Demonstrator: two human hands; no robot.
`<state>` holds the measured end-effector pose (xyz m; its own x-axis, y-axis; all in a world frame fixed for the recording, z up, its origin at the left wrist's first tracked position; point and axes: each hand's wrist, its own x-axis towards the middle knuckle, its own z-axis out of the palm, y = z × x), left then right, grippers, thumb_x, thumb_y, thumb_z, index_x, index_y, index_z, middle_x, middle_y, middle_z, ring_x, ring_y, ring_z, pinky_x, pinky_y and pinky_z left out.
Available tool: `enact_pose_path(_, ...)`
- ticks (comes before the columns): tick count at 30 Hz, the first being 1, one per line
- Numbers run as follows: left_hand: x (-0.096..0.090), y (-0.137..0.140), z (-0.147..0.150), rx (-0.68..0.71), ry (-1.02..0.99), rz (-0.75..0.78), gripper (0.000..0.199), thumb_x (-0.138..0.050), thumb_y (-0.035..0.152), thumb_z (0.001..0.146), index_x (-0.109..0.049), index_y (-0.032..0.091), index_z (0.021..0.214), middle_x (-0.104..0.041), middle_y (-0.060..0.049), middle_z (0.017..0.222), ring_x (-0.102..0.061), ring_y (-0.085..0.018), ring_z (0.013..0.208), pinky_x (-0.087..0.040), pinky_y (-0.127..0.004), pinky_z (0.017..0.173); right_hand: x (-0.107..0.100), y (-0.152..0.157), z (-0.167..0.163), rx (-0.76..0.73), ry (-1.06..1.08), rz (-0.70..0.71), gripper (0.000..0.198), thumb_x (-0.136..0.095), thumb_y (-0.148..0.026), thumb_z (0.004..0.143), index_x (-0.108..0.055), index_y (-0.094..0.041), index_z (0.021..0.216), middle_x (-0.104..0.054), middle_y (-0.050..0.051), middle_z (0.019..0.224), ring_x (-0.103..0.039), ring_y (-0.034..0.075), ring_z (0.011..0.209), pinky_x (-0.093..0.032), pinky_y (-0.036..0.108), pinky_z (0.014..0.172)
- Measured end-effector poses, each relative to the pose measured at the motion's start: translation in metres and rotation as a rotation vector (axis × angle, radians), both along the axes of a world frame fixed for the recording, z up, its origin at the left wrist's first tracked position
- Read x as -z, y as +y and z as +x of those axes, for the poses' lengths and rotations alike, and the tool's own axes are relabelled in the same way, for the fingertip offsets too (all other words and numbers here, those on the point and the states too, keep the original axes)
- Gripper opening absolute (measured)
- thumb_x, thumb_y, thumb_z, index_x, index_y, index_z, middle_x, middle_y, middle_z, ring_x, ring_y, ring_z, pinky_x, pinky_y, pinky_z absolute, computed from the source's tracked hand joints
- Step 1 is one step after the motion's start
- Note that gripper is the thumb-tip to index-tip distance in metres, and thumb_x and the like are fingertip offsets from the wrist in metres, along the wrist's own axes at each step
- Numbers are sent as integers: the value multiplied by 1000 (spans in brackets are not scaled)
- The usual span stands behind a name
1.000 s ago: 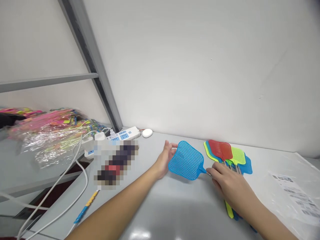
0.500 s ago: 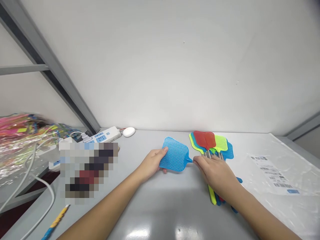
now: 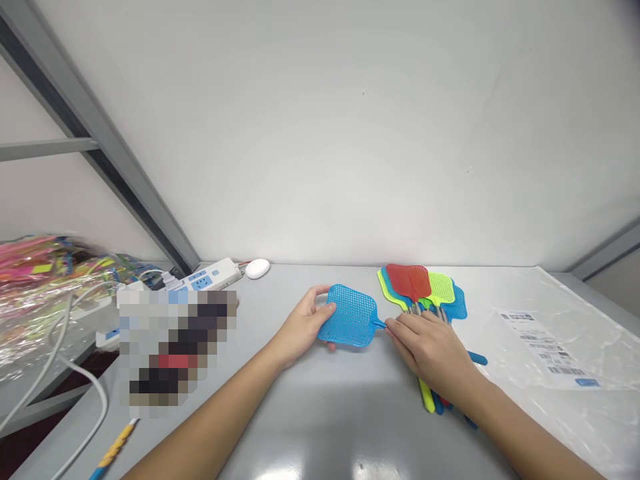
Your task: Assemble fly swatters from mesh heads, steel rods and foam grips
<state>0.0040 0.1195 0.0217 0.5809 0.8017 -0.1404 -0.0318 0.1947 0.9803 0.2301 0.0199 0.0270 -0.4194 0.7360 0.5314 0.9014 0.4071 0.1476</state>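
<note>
A blue fly swatter (image 3: 350, 316) is held above the grey table between both hands. My left hand (image 3: 304, 327) pinches the left edge of its perforated head, thumb on top and fingers beneath. Closed around the shaft just below the head is my right hand (image 3: 429, 343); a blue handle end sticks out past its far side. Behind and partly under the right hand lies a pile of fly swatters with red (image 3: 409, 281), yellow-green and blue heads. Their shafts are mostly hidden by the hand, and several handle ends show below it.
A clear plastic bag (image 3: 590, 340) with a printed label lies at the right. On the left are a power strip (image 3: 213, 275), a white oval device (image 3: 257, 269), white cables, a pixelated patch and a plastic-wrapped colourful bundle (image 3: 55, 287). A wall (image 3: 320, 133) rises behind the table.
The blue swatter's head has tilted and dropped slightly, now lying flatter. My left hand has shifted its hold along the edge, and the blue handle end right of my right hand shows more.
</note>
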Motion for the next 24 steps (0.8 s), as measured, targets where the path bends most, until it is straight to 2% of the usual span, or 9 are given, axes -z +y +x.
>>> enact_pose_path(3, -2, 2, -4, 35, -63, -47, 67, -61, 41, 85, -29, 30, 144, -65, -6, 97, -63, -16, 60, -53, -29, 48, 1, 0, -2, -12, -14, 35, 19, -47, -14, 95, -65, -15, 89, -57, 2, 67, -44, 16, 61, -28, 32, 63)
enact_pose_path(6, -1, 8, -8, 17, -167, -137, 53, -59, 38, 87, -43, 29, 137, -64, -6, 105, -65, -16, 71, -53, -27, 58, 0, 1, -1, -18, 7, 64, 17, -49, -14, 94, -65, -15, 90, -58, 2, 68, -45, 15, 62, -28, 32, 64)
enact_pose_path(9, 1, 11, -7, -45, -270, -190, 46, -49, 48, 92, -48, 27, 132, -66, -5, 100, -64, -16, 83, -52, -28, 71, 0, 1, 2, -8, 30, 83, 14, -50, -14, 94, -65, -15, 93, -60, 3, 72, -47, 16, 65, -29, 32, 64)
enact_pose_path(11, 1, 10, -5, -27, -254, -133, 46, -48, 53, 91, -52, 24, 127, -67, -5, 97, -64, -17, 86, -51, -30, 77, -1, 1, 2, -11, 29, 77, 14, -50, -14, 94, -64, -15, 94, -61, 4, 74, -47, 16, 66, -30, 31, 65)
enact_pose_path(13, 1, 5, -2, 31, -147, -31, 41, -57, 50, 87, -62, 18, 112, -68, -6, 91, -64, -18, 83, -51, -30, 79, -1, 1, 2, -33, 18, 46, 15, -49, -14, 94, -64, -15, 92, -60, 4, 73, -47, 16, 66, -30, 32, 66)
enact_pose_path(16, 1, -4, 3, 114, 51, 58, 39, -61, 50, 84, -66, 12, 88, -66, -6, 75, -62, -17, 66, -52, -29, 64, 1, 1, -1, -43, 1, -1, 18, -46, -16, 95, -64, -15, 91, -58, 3, 72, -45, 16, 65, -31, 33, 70)
enact_pose_path(18, 0, -7, 5, 137, 103, 45, 43, -56, 54, 86, -64, 11, 87, -64, -6, 75, -60, -16, 60, -51, -26, 51, 2, 1, -2, -15, -8, -21, 20, -45, -20, 96, -63, -15, 93, -57, 3, 71, -44, 17, 66, -31, 33, 71)
enact_pose_path(22, -1, -9, 5, 109, 40, -31, 41, -56, 48, 87, -55, 15, 112, -63, -7, 87, -62, -18, 64, -50, -24, 42, 4, 2, -2, 4, -37, -80, 22, -41, -16, 97, -62, -17, 90, -54, 1, 70, -43, 16, 64, -29, 33, 72)
enact_pose_path(24, -2, -8, 4, 86, -9, -81, 49, -58, 42, 87, -43, 21, 130, -61, -7, 97, -63, -18, 67, -51, -24, 41, 5, 1, -1, 6, -56, -89, 24, -39, -11, 95, -62, -17, 88, -53, 1, 69, -42, 15, 63, -28, 33, 71)
